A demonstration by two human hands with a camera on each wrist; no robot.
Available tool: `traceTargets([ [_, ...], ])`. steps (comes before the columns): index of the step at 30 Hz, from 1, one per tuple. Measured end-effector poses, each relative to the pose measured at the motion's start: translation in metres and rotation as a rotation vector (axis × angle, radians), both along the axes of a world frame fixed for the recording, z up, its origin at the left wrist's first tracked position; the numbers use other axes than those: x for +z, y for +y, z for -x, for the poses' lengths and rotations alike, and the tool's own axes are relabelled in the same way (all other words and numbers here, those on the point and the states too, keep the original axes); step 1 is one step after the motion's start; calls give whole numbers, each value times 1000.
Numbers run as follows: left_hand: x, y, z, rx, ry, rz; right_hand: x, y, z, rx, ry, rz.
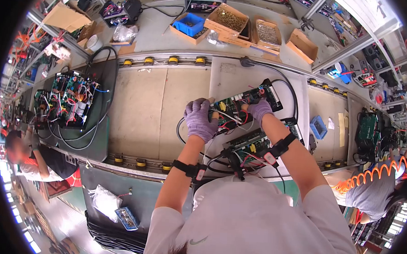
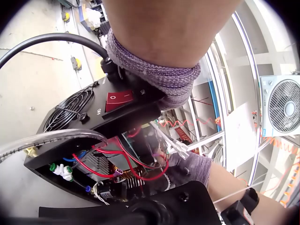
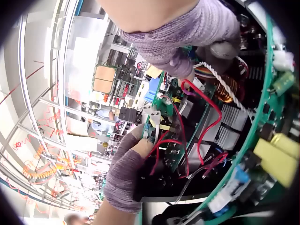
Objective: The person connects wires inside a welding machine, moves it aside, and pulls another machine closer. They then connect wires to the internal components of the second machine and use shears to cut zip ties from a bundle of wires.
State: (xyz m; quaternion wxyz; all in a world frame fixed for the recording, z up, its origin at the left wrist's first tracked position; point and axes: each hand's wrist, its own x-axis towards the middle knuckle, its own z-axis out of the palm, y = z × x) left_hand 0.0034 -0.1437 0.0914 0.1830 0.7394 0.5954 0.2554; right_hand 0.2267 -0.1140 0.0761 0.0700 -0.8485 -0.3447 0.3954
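Head view: open electronics unit (image 1: 241, 108) lay on a pale pallet (image 1: 224, 82) on the counter, long axis running from near-left to far-right. Left hand (image 1: 199, 120) gripped its near-left end, right hand (image 1: 259, 108) its far-right part; the unit sat between the two (each hand about equally near).

Left wrist view: gloved left hand (image 2: 154, 75) curled over the black end panel (image 2: 89, 110) beside the red rocker switch (image 2: 119, 98); red wires (image 2: 136, 171) showed below.

Right wrist view: right hand (image 3: 187, 33) had its fingers (image 3: 220, 49) pressed among components on the green circuit board (image 3: 262, 117), grip unclear; left-hand fingers (image 3: 129, 157) curled around the board's edge opposite.
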Motion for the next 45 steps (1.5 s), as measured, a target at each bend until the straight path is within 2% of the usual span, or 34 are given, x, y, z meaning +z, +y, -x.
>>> traceTargets([
  [2, 0, 0, 1, -8, -1, -14, -34, 0, -13, 34, 58, -56],
  [5, -4, 1, 0, -16, -4, -45, -49, 0, -19, 42, 125, -38],
  [7, -11, 2, 0, -10, 1, -64, -6, 2, -7, 51, 205, 42],
  [9, -12, 2, 0, -9, -5, -59, -14, 4, -8, -29, 234, 101],
  [10, -12, 2, 0, -10, -2, -61, -22, 5, -9, -70, 249, 131],
  [12, -10, 3, -1, -13, 5, -64, -92, 6, -36, -47, 256, 43],
  [14, -8, 2, -1, -10, 3, -61, -89, 2, -36, -11, 231, -27],
  [15, -8, 1, -2, -9, 1, -60, -36, -2, -14, 12, 205, -53],
  [16, -7, 0, -2, -10, 0, -56, -6, -6, 0, 34, 179, -80],
  [19, -6, 1, -1, -12, -4, -44, -7, -7, 1, -46, 245, -108],
  [22, -1, 1, 0, -23, 2, -11, -85, -7, -14, 47, 30, -375],
  [25, 5, -1, 2, -37, 39, 13, -33, -13, -28, -4, 440, -186],
  [28, 7, -10, 4, -31, 154, -75, 23, -38, -57, 31, 503, -291],
  [29, 16, -17, 4, -32, 181, -165, 35, -50, -74, 69, 594, -447],
  [30, 27, -27, 2, -37, 205, -253, 69, -70, -84, 144, 266, -544],
  [31, 35, -38, 0, -42, 226, -343, 70, -84, -112, 178, 147, -638],
  [32, 40, -49, -2, -125, 181, -340, 91, -99, -127, 152, 35, -615],
  [33, 45, -63, -2, -207, 137, -337, 80, -113, -153, 214, -225, -643],
  [35, 43, -83, -8, -378, 15, -267, 48, -143, -190, 178, -414, -472],
  [37, 33, -101, -23, -549, -138, -131, -42, -173, -228, 176, 5, -549],
  [38, 38, -112, -35, -505, -191, 43, -25, -176, -214, 139, 182, -374],
  [39, 36, -118, -43, -501, -139, 38, -74, -168, -221, 77, 441, -292],
  [41, 27, -127, -54, -486, -28, 31, -20, -188, -163, 34, 195, -466],
  [44, 27, -133, -66, -392, 134, 54, -21, -181, -165, 26, 200, -359],
  [45, 25, -134, -71, -359, 169, 57, -33, -182, -165, 31, 218, -403],
])
